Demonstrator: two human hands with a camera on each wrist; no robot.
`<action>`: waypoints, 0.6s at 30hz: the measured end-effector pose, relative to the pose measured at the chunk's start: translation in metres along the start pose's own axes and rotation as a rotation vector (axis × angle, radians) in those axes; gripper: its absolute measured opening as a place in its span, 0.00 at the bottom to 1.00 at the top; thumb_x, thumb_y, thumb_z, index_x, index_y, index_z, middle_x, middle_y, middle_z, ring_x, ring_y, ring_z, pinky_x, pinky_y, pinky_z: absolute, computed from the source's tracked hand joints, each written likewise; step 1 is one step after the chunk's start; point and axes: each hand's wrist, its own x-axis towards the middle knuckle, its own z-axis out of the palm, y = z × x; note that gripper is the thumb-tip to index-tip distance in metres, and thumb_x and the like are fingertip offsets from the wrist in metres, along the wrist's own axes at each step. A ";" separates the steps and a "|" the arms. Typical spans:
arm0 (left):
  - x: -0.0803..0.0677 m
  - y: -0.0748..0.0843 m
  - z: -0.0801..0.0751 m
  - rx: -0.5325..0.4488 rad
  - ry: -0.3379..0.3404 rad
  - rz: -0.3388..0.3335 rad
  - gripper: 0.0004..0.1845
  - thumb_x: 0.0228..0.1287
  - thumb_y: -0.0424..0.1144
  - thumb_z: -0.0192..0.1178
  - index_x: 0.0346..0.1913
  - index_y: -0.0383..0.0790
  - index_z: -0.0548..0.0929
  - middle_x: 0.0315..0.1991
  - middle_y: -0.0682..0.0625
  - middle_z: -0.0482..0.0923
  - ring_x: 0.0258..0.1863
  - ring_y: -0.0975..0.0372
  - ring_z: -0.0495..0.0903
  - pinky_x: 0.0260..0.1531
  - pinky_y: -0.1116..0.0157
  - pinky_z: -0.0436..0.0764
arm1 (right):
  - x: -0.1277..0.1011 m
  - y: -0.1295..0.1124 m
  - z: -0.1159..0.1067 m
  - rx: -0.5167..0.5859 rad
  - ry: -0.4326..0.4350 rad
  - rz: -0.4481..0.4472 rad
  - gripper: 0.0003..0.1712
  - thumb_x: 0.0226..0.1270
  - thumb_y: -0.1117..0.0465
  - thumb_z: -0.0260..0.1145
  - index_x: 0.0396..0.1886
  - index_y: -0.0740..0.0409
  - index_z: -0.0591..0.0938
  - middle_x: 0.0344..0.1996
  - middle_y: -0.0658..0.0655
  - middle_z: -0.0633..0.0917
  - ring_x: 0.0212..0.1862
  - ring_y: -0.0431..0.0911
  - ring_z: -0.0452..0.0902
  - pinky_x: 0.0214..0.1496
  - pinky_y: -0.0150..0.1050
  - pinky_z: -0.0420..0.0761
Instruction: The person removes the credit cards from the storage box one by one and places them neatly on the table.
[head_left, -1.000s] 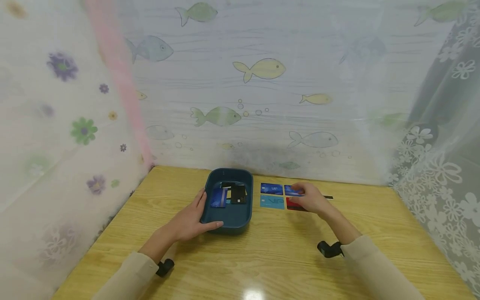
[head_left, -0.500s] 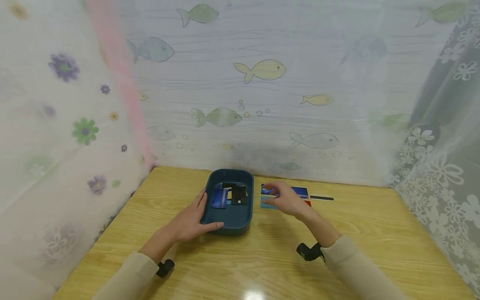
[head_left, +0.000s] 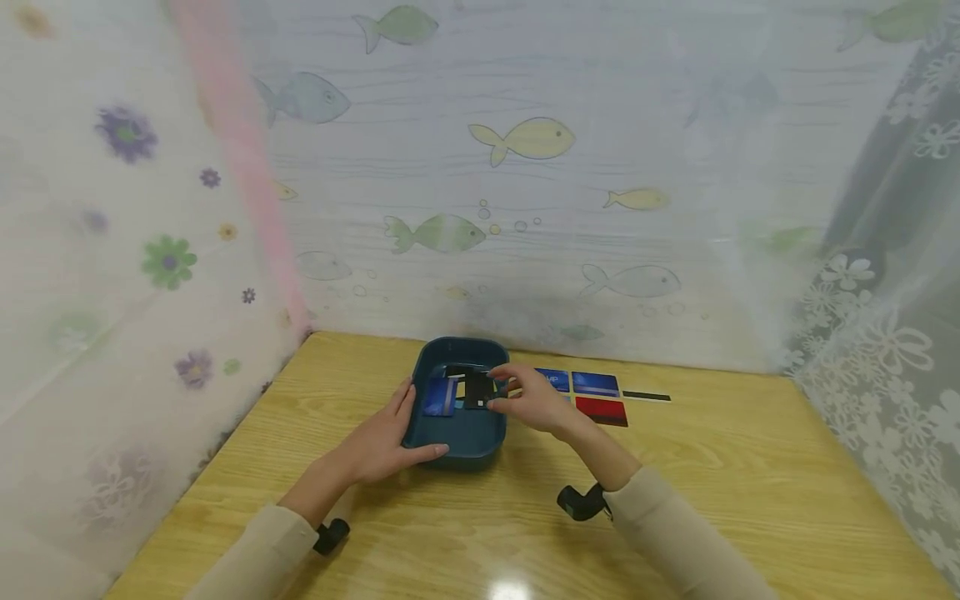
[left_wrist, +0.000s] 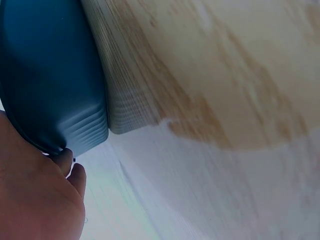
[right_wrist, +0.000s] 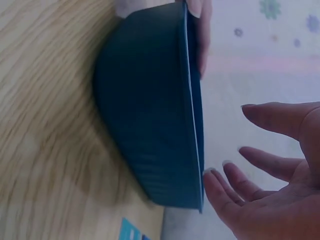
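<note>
A dark blue plastic tray (head_left: 459, 440) stands on the table in the head view. Inside lie a blue card (head_left: 440, 397), a black card (head_left: 477, 390) and others partly covered by it. My left hand (head_left: 375, 442) grips the tray's left side, its thumb over the near rim. At the tray's right rim hovers my right hand (head_left: 536, 402), fingers apart; the right wrist view shows nothing between them. To its right lie a blue VIP card (head_left: 557, 379), a blue card with a stripe (head_left: 595, 383) and a red card (head_left: 602, 411). The hand mostly hides a light blue card.
A thin black strip (head_left: 647, 396), perhaps part of a card, lies right of the card rows. The wooden table (head_left: 480, 525) meets a fish-patterned curtain (head_left: 480, 275) at its back edge. Flowered cloth (head_left: 157, 333) hangs on the left and lace (head_left: 877, 333) on the right.
My right hand has left the laid-out cards by the red one and moved left across them to the tray. The left hand and tray have stayed in place.
</note>
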 end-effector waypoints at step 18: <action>0.001 0.000 -0.001 0.014 0.004 0.020 0.68 0.58 0.82 0.52 0.82 0.34 0.41 0.84 0.43 0.32 0.79 0.43 0.52 0.71 0.43 0.64 | 0.033 -0.013 0.047 -0.021 -0.022 0.026 0.36 0.69 0.59 0.71 0.73 0.62 0.70 0.68 0.68 0.69 0.67 0.65 0.69 0.63 0.60 0.75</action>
